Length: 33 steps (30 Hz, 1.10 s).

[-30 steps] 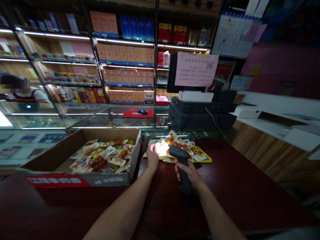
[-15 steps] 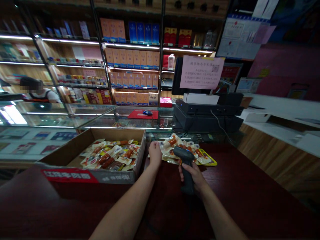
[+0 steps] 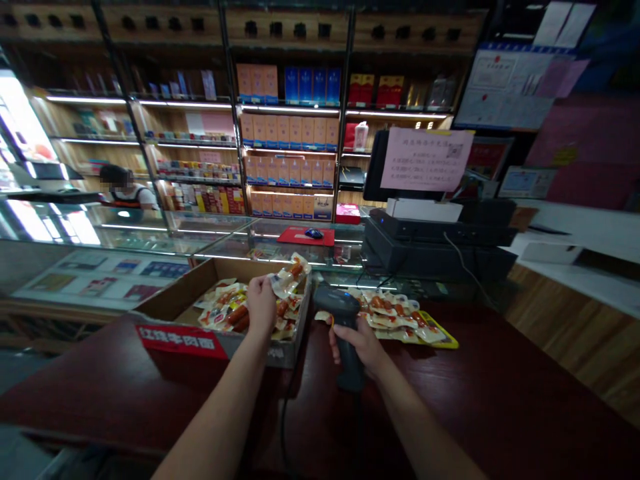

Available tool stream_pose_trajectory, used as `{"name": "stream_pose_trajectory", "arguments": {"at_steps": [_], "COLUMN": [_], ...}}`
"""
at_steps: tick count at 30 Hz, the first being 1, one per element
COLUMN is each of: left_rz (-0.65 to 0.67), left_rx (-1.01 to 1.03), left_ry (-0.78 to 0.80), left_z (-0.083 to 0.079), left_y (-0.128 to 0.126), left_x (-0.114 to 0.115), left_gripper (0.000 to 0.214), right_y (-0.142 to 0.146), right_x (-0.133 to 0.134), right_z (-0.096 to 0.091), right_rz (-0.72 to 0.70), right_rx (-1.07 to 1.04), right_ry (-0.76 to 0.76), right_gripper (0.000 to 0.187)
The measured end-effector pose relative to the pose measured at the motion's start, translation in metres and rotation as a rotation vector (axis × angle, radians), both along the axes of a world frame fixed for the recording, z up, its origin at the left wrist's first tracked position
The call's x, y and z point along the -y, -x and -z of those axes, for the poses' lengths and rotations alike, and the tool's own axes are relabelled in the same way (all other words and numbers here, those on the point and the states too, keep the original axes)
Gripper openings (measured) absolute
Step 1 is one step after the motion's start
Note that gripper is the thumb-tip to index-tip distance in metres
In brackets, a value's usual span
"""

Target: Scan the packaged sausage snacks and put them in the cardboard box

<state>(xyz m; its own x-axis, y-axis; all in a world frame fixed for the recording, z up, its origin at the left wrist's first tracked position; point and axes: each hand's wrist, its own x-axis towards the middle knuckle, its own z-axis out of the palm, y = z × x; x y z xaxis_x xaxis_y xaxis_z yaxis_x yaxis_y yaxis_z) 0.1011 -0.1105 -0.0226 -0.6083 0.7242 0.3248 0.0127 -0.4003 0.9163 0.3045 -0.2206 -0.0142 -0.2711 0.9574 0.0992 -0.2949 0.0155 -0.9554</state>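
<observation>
My left hand pinches the end of a packaged sausage and holds it over the right side of an open cardboard box. Inside the box lie several more packaged sausages in a loose heap. My right hand is wrapped round the handle of a black barcode scanner, its head pointing left toward the box. Beyond the scanner, to its right, a pile of packaged sausages rests on the dark red table, with a yellow-edged pack at its right end.
A glass counter holds a red mat with a computer mouse. At the right stands a monitor with a pink notice above a black cash drawer. A person is behind the far-left counter. The scanner's cable trails across the table.
My left hand has moved left with the packaged sausage, from the pile to above the box. The scanner in my right hand has shifted slightly left. The view has turned left.
</observation>
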Motion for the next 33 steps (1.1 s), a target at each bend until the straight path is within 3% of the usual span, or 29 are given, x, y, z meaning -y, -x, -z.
{"name": "stream_pose_trajectory", "arguments": {"at_steps": [5, 8, 11, 15, 20, 23, 25, 29, 33], "left_rz": [-0.183, -0.344, -0.395, -0.33, -0.018, 0.19, 0.251, 0.239, 0.205], "left_rx": [-0.087, -0.211, -0.317, -0.391, -0.381, -0.442, -0.476, -0.636, -0.927], "left_ry": [0.026, 0.0, -0.069, -0.203, -0.304, -0.201, -0.045, 0.298, 0.535], "left_z": [0.002, -0.001, -0.008, -0.018, -0.011, 0.007, 0.022, 0.046, 0.059], "left_y": [0.044, 0.047, 0.035, 0.004, -0.054, -0.091, -0.111, -0.133, -0.134], "left_x": [0.006, 0.017, 0.03, 0.042, 0.043, 0.032, 0.021, -0.002, -0.012], "left_gripper": [0.022, 0.028, 0.032, 0.034, 0.031, 0.028, 0.026, 0.028, 0.031], "right_y": [0.023, 0.029, 0.03, 0.022, -0.006, -0.033, -0.052, -0.078, -0.086], "right_x": [0.0, 0.001, 0.001, 0.001, -0.002, -0.005, -0.007, -0.011, -0.013], "right_z": [0.003, 0.004, 0.005, 0.009, 0.013, 0.018, 0.024, 0.041, 0.051], "right_rz": [-0.076, -0.092, -0.099, -0.072, 0.042, 0.186, 0.296, 0.43, 0.469], "right_rx": [-0.005, -0.005, -0.007, 0.002, 0.035, 0.083, 0.089, 0.039, 0.026], "right_ry": [0.011, 0.025, 0.033, 0.031, 0.05, 0.068, 0.073, 0.071, 0.065], "right_gripper": [0.027, 0.026, 0.026, 0.027, 0.028, 0.026, 0.027, 0.031, 0.031]}}
